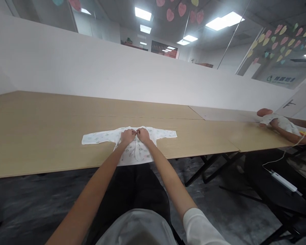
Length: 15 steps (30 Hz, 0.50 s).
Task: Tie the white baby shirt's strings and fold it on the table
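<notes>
A small white long-sleeved baby shirt (136, 153) with a faint print lies on the wooden table, its two sleeves stretched out to the sides. Its hem reaches the table's front edge. My left hand (128, 135) and my right hand (143, 135) meet near the neckline, at the top of the front opening. Both are closed in a pinch on the shirt's fabric, fingertips almost touching. Any fastener between the fingers is too small to make out.
The long wooden table (53, 136) runs along a white wall (104, 71). At the far right another person's arms (285, 132) handle a doll in a similar white garment (283, 124). A white power strip (284, 181) rests on a black chair (267, 190).
</notes>
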### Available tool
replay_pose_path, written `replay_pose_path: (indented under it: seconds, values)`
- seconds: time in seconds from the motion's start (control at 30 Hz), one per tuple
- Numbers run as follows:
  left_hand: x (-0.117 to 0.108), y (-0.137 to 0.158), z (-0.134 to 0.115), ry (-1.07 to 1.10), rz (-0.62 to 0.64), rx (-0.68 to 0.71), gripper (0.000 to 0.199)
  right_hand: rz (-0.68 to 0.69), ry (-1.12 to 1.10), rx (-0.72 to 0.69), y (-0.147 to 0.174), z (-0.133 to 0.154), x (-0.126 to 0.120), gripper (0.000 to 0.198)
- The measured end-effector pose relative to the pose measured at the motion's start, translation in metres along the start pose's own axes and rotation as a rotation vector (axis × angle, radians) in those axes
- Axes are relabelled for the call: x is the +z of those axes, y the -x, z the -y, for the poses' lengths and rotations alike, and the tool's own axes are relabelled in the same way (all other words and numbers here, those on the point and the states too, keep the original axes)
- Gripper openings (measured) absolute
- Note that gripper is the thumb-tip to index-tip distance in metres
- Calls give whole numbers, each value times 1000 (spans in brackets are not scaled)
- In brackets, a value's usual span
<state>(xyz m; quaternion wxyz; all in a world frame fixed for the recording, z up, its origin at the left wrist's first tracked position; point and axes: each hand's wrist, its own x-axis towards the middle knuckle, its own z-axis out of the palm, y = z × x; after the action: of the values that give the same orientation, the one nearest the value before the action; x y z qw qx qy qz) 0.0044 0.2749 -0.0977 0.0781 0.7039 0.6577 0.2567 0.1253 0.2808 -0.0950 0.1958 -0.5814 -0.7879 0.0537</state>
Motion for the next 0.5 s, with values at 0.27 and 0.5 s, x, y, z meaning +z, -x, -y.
replay_pose_path:
  seconds: [0.27, 0.5]
  values:
    - [1, 1, 3, 4, -5, 23, 28, -72, -149, 14, -4, -10, 9, 25]
    - [2, 0, 6, -1, -17, 54, 27, -173, -138, -1, -9, -12, 21, 20]
